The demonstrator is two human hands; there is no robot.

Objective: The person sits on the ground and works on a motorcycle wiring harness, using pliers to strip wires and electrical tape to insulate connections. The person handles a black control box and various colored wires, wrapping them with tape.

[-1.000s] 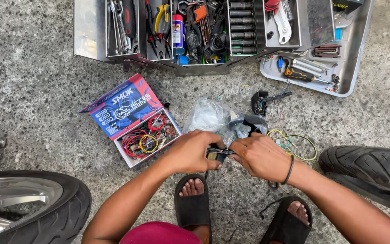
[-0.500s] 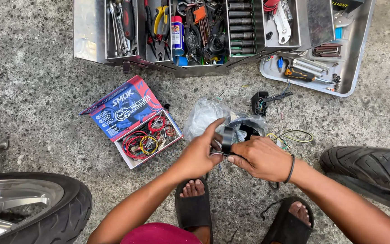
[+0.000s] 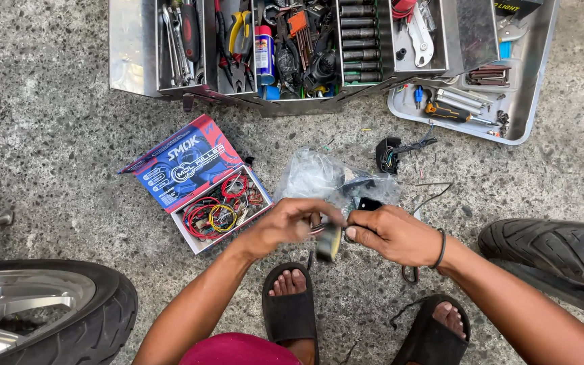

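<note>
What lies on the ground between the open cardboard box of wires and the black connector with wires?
In the head view, a crumpled clear plastic bag lies between the box and the connector.

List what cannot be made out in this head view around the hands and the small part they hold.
- Small part, head view: motion-blurred and half covered by the left hand and right hand; its kind is unclear.
- Clear plastic bag: contents hidden by crumpled film.
- Metal toolbox: top cut off by the frame edge.
- Open box of wires: pieces too small to tell apart.
</note>
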